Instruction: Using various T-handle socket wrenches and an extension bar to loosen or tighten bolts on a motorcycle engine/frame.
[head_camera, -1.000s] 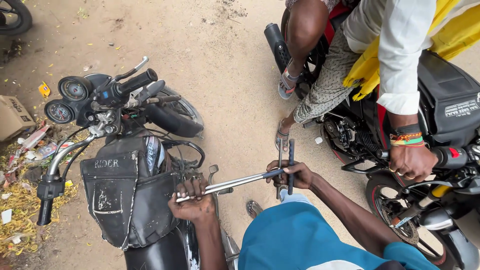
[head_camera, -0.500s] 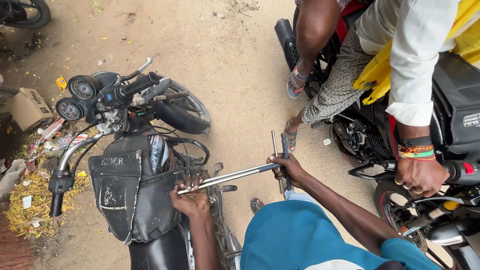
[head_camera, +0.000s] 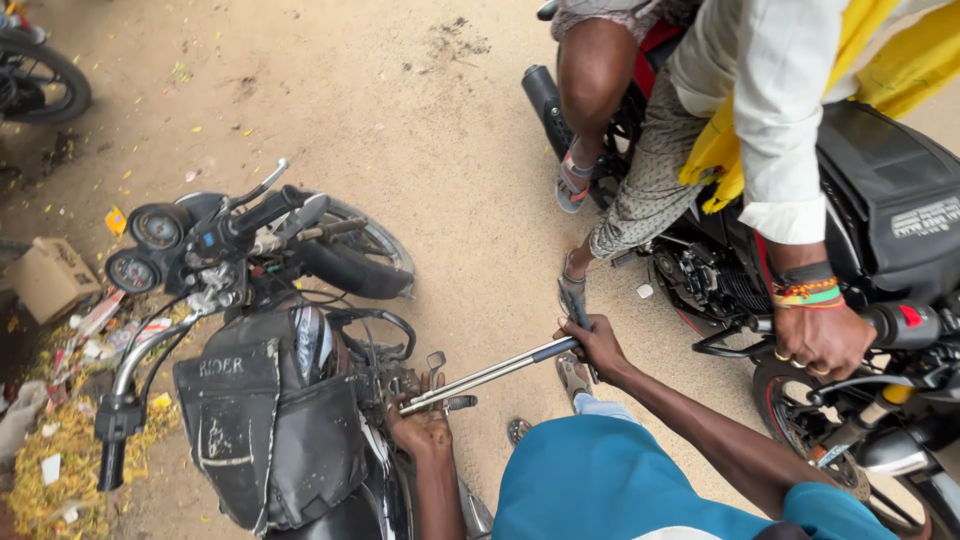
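**Our two hands on a long metal tool beside a motorbike**

On the far left we see a cardboard box (head_camera: 50, 277) lying on the ground, with scraps of litter (head_camera: 60, 440) spread around it. Next to that stands our motorbike (head_camera: 270, 400). It has two round dials (head_camera: 145, 245) at the front and a black bag (head_camera: 270, 430) strapped over its tank.

Our left hand (head_camera: 422, 428) is down by the engine side of the motorbike. Its fingers are curled around the near end of a long metal tool (head_camera: 490, 373), right where the tool meets the motorbike. The tool is a shiny rod. It slants up to the right, from the motorbike over the sandy ground.

Our right hand (head_camera: 598, 345) is closed tight around the dark handle at the far end of the tool. Below it we see our blue shirt (head_camera: 620, 480).

On the right, another person sits on a second motorbike (head_camera: 890, 220). One sandalled foot (head_camera: 572, 295) rests on the ground just beside our right hand. That person's hand (head_camera: 822, 340), with bright wristbands (head_camera: 805, 292), rests by the handlebar grip.
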